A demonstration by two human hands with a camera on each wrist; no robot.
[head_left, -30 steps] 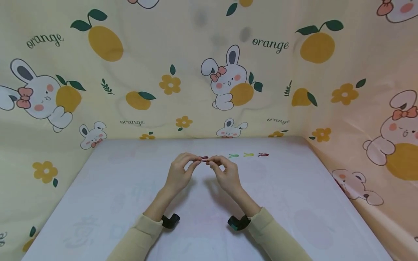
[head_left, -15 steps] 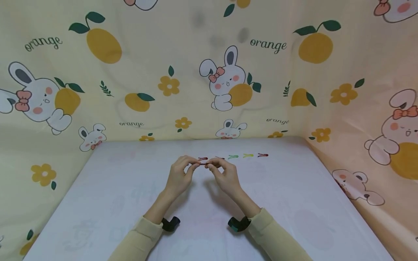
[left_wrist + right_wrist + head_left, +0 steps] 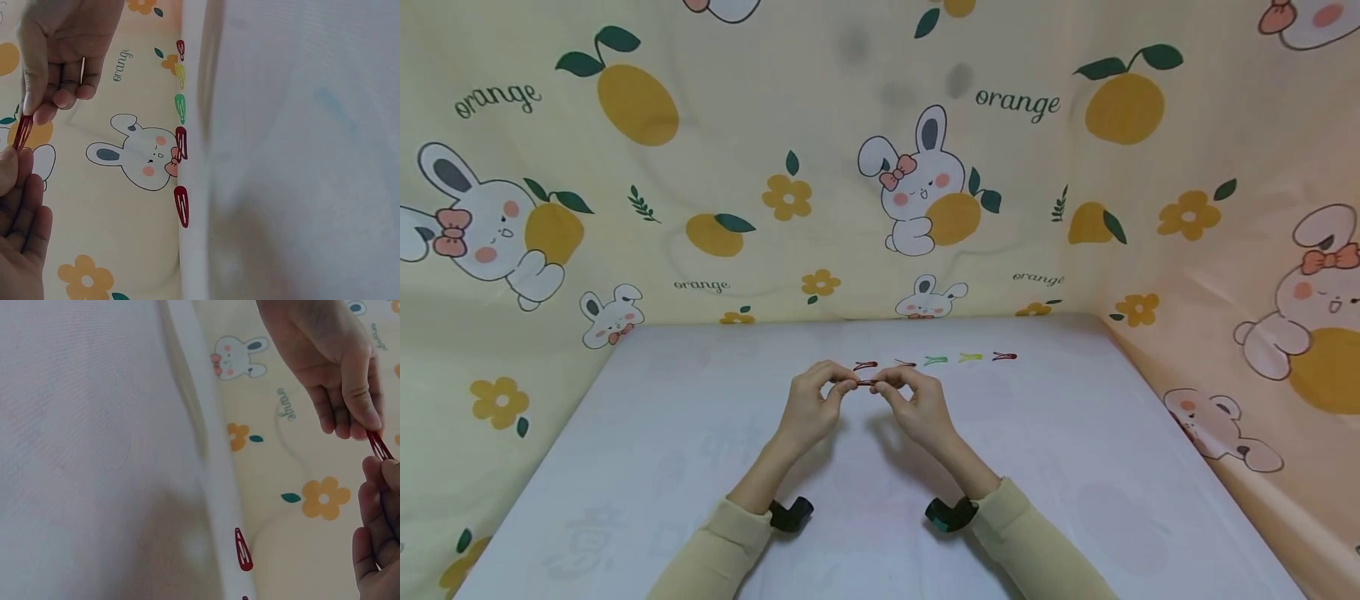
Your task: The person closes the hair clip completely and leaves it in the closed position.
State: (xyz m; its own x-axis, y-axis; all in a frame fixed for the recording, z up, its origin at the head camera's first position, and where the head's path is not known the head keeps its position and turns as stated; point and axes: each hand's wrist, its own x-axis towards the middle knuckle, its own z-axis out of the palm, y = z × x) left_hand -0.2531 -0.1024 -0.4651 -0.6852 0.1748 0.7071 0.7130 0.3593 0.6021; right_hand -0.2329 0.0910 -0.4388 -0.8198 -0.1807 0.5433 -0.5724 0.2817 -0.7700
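Observation:
My left hand (image 3: 811, 402) and right hand (image 3: 922, 407) meet above the table's far part, in front of a row of hair clips. Between them is a red snap hair clip (image 3: 866, 382), one end pinched by each hand's thumb and fingers. In the left wrist view this held clip (image 3: 24, 132) spans from the left hand (image 3: 24, 231) below to the right hand (image 3: 69, 56) above. The right wrist view shows its slotted middle (image 3: 379, 445); the fingertips cover both ends. Just behind the hands lies a dark red clip (image 3: 866, 365), and my right fingers partly hide another red clip (image 3: 907, 363).
The row continues rightward with a green clip (image 3: 936, 360), a yellow clip (image 3: 970, 357) and a red clip (image 3: 1004, 356), their prongs spread. A white cloth (image 3: 880, 517) covers the table. Behind it hangs a printed curtain (image 3: 835, 100).
Both hands have drawn slightly back toward the body with the held clip. The red clips behind them show more fully now. The other clips lie where they were.

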